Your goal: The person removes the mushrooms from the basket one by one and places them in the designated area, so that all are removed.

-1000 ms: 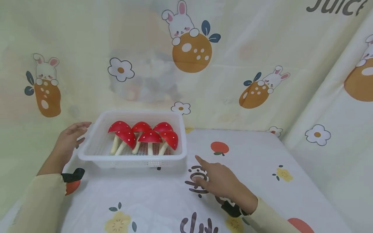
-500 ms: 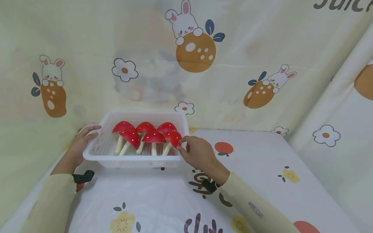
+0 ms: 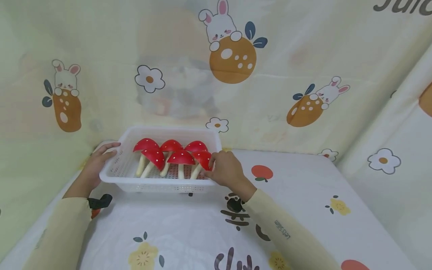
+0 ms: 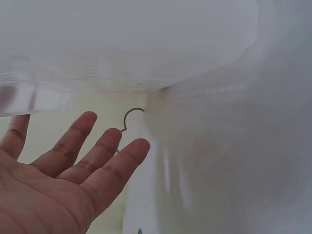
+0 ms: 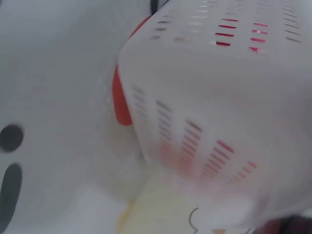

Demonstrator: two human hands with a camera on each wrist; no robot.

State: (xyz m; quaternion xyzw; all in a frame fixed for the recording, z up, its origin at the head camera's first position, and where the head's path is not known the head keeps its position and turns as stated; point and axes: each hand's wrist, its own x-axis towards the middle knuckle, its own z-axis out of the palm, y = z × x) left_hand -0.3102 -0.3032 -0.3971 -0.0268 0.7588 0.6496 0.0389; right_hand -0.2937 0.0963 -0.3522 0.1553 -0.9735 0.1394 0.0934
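A white perforated plastic basket (image 3: pixel 158 185) holds several toy mushrooms (image 3: pixel 181 158) with white-dotted red caps and cream stems. My left hand (image 3: pixel 96 161) is at its left end, with index finger and thumb right at the rim. In the left wrist view, the other fingers (image 4: pixel 105 151) are stretched out and apart below the basket's pale wall. On the opposite end, my right hand (image 3: pixel 227 169) grips the rim with bent fingers, overlapping the edge of the nearest red cap. The right wrist view shows the basket's slotted side, with dark fingertips (image 5: pixel 278 225) at the lower right corner.
The basket stands at the back of a table with a white printed cloth (image 3: pixel 175 228). Right behind it hangs a cream curtain (image 3: pixel 182 45) with rabbit and flower prints, and another fold (image 3: pixel 388 123) closes off the right side.
My right hand has come in from the table on the right to the basket's right rim. My left hand has closed up to the left rim. The mushrooms lie as before.
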